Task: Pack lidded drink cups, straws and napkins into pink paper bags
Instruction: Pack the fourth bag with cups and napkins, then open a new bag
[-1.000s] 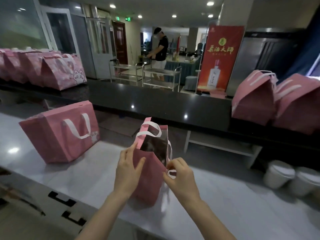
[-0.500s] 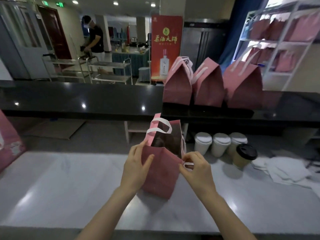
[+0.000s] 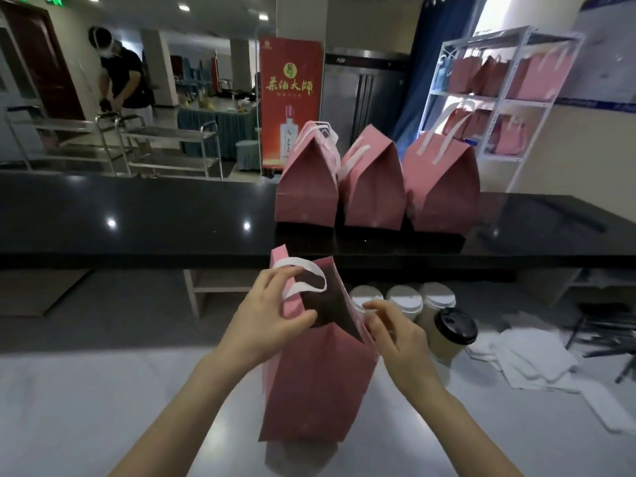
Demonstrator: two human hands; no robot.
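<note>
- Surface [image 3: 103, 401], pale and glossy, carries the upright pink bag [image 3: 320, 383] between both hands.
- Cups [image 3: 406, 301] with lids wait just beside it, napkins [image 3: 530, 359] further right.
- Left hand [image 3: 265, 321] grasps the near rim; right hand [image 3: 399, 335] fingers pinch the opposite edge.
- Best spread the mouth square and keep the base flat before loading.

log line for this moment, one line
step: opening pink paper bag | left hand: bag rim | right hand: opposite rim | lidded cups: unpacked
</note>
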